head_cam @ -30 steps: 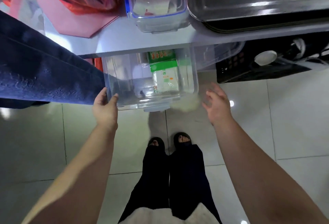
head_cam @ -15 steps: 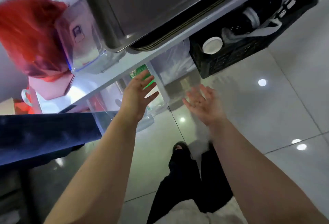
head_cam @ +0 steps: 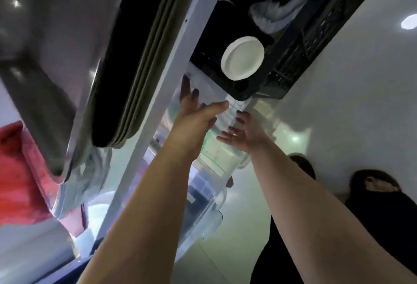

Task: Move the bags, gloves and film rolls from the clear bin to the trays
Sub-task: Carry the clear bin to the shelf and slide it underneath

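The clear bin (head_cam: 204,207) stands on the floor under the table edge, with a green-and-white pack (head_cam: 215,151) showing inside it. My left hand (head_cam: 195,116) stretches over the bin, fingers straight, their tips against a second clear plastic container (head_cam: 211,87) beside the black crate. My right hand (head_cam: 244,133) is just right of it, fingers spread, at that container's corner and holding nothing. A steel tray (head_cam: 45,62) lies on the table above, with a stack of dark trays (head_cam: 135,62) next to it. The picture is tilted and blurred.
A black crate (head_cam: 300,42) with a white round lid (head_cam: 242,58) in it sits under the table at the right. A red bag (head_cam: 15,171) lies on the tabletop at the left. The table's white edge (head_cam: 171,76) runs above my arms. My feet (head_cam: 374,184) stand on the glossy tiled floor.
My left hand has left the bin's front rim. Both hands have reached further under the table, toward the clear container by the black crate. The view has swung and tilted.
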A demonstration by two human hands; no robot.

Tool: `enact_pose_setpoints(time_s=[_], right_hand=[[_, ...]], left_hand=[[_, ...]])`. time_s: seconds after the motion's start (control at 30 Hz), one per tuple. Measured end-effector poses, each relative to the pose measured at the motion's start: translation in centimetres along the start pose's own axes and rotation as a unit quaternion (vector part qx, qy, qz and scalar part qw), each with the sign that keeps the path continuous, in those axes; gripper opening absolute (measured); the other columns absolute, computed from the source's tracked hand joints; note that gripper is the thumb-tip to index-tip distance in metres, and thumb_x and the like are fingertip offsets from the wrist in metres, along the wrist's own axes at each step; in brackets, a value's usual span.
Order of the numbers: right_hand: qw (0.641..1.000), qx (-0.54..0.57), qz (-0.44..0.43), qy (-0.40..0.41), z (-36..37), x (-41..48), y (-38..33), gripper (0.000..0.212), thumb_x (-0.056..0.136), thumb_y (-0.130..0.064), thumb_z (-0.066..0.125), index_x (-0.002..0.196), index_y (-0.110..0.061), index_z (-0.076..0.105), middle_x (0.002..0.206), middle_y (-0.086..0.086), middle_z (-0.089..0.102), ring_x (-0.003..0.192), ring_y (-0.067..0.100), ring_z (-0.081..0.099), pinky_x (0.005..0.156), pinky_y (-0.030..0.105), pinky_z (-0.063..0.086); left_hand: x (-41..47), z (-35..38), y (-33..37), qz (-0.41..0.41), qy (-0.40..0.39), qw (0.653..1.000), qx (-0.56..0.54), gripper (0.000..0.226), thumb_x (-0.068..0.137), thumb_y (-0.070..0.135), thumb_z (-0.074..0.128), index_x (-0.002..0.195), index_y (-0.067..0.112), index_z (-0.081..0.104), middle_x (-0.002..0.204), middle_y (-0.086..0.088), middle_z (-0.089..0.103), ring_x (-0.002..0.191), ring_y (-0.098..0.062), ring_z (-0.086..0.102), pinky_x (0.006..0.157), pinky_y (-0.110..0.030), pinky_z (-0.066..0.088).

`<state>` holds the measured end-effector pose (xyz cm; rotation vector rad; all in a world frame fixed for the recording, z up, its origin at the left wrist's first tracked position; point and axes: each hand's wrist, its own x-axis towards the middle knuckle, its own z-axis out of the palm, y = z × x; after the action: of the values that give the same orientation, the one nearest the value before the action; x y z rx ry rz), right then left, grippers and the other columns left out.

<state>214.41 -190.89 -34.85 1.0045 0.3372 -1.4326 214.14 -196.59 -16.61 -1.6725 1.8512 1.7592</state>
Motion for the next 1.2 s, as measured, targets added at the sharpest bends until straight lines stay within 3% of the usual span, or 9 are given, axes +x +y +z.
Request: enact_pose_setpoints(time_s=[0.2,0.3,0.4,0.6,0.7,0.83,0.97,1.1,1.2], right_hand=[[0.977,-0.202,-0.059,0.028,-0.5,6.6,2.0,0.058,0.089,-0.025,0.064,0.138,-0.011,0.038,0.127,0.014,0.052,0.107,0.029,0.059,0.085,0.036,0.055],[0.896,-0.402,-0.167,0.088,-1.2,8.3,2.3,0.066,0.085,-0.046,0.064,0.14,-0.021,0.037,0.138,0.008,0.051,0.117,0.026,0.055,0.096,0.027,0.039],[0.838,-0.507,-0.183,0.079,-2.3,8.5,2.2,0.055,0.087,-0.04,0.063,0.135,-0.022,0.043,0.135,0.002,0.052,0.114,0.023,0.056,0.097,0.029,0.042],[0.994,-0.081,-0.02,0.075,-6.0,4.5,2.1,0.014,0.084,-0.004,0.067,0.097,-0.002,0.063,0.077,0.02,0.069,0.066,0.024,0.067,0.066,0.028,0.057],[0.999,-0.032,-0.019,0.038,-8.5,2.4,2.9,0.004,0.087,0.001,0.059,0.089,-0.002,0.056,0.075,0.016,0.061,0.068,0.021,0.055,0.062,0.028,0.053],[0.997,-0.05,-0.05,-0.023,-12.0,0.2,3.5,0.011,0.09,0.0,0.054,0.1,-0.004,0.051,0.088,0.014,0.05,0.077,0.02,0.052,0.071,0.029,0.048],[0.999,-0.01,-0.051,0.001,-14.0,-0.5,3.0,0.005,0.087,-0.004,0.059,0.09,-0.007,0.057,0.087,0.013,0.055,0.068,0.02,0.062,0.064,0.032,0.054],[0.998,0.015,-0.011,0.065,-13.5,0.1,2.7,0.019,0.081,-0.016,0.073,0.088,-0.002,0.062,0.089,0.023,0.066,0.077,0.038,0.066,0.08,0.049,0.056],[0.999,-0.039,0.005,0.038,-13.1,-0.4,3.4,0.012,0.088,-0.01,0.063,0.1,-0.007,0.061,0.085,0.012,0.068,0.071,0.024,0.067,0.068,0.031,0.056]], left_hand=[[3.7,2.2,-0.9,0.071,0.175,0.979,0.078,0.105,0.077,0.019,0.08,0.144,0.05,0.005,0.151,0.003,0.037,0.13,-0.019,0.046,0.099,-0.049,0.048],[4.5,1.9,-1.2,0.09,0.207,0.972,0.069,0.094,0.083,0.016,0.075,0.143,0.052,0.012,0.142,0.002,0.048,0.122,-0.02,0.055,0.092,-0.047,0.053],[3.0,1.9,-1.9,0.131,0.204,0.961,0.136,0.09,0.086,0.019,0.072,0.144,0.051,0.011,0.132,0.004,0.052,0.116,-0.017,0.059,0.091,-0.043,0.055],[-2.8,1.3,-2.8,0.048,0.118,0.992,0.022,0.105,0.065,0.028,0.082,0.137,0.061,0.013,0.141,-0.002,0.047,0.113,-0.019,0.062,0.086,-0.046,0.056],[-5.3,1.2,-2.5,0.002,0.083,0.993,-0.088,0.094,0.066,0.035,0.08,0.137,0.06,0.024,0.134,0.002,0.053,0.109,-0.026,0.064,0.079,-0.048,0.058],[-7.1,1.3,-2.5,-0.046,0.099,0.988,-0.11,0.084,0.083,0.008,0.068,0.138,0.057,0.027,0.126,-0.005,0.055,0.105,-0.04,0.064,0.062,-0.049,0.059],[-8.8,-0.1,-3.6,-0.038,0.056,0.985,-0.161,0.087,0.083,-0.015,0.047,0.127,0.06,0.042,0.133,-0.019,0.051,0.109,-0.047,0.06,0.068,-0.057,0.056],[-10.2,-2.4,-5.3,-0.004,0.002,0.989,-0.148,0.085,0.075,-0.005,0.051,0.13,0.059,0.041,0.137,-0.02,0.05,0.11,-0.047,0.06,0.08,-0.068,0.049],[-10.9,-3.5,-6.7,0.003,-0.037,0.989,-0.142,0.092,0.073,-0.009,0.052,0.134,0.058,0.036,0.138,-0.02,0.051,0.114,-0.049,0.056,0.082,-0.07,0.046]])
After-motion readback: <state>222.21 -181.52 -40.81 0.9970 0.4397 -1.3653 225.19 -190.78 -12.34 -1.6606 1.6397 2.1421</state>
